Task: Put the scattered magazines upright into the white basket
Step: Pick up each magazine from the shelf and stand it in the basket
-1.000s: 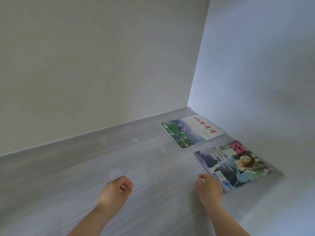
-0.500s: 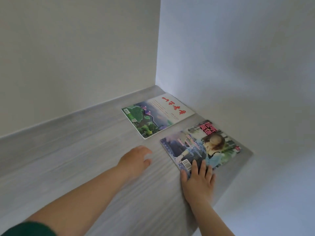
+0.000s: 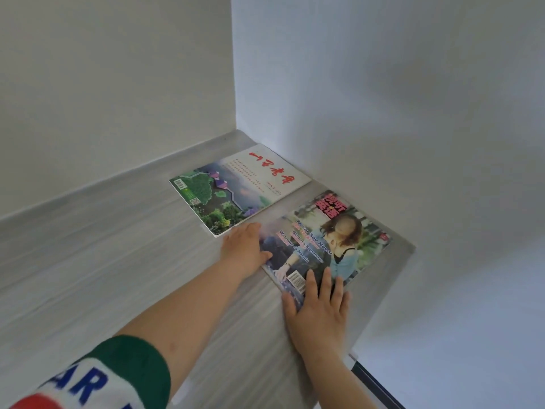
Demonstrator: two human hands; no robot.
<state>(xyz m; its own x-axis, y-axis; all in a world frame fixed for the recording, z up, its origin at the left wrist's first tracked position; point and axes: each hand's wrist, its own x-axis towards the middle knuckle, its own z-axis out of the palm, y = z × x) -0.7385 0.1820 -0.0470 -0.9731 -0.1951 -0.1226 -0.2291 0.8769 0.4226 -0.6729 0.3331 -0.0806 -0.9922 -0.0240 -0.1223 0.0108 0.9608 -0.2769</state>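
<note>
While the right hand (image 3: 318, 308) is pressing straight fingers on the near corner of the portrait magazine (image 3: 333, 243), the left hand (image 3: 244, 249), fingers relaxed, is touching its left edge; it is lying flat on the worktop (image 3: 118, 261) beside the landscape magazine (image 3: 236, 187).

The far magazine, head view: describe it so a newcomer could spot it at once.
Find the corner where the two pale walls meet the grey wood-grain surface. The landscape magazine lies flat there, beyond the portrait magazine. Its cover has green trees and red brush characters on white, while its neighbour shows a person in pale blue.
</note>
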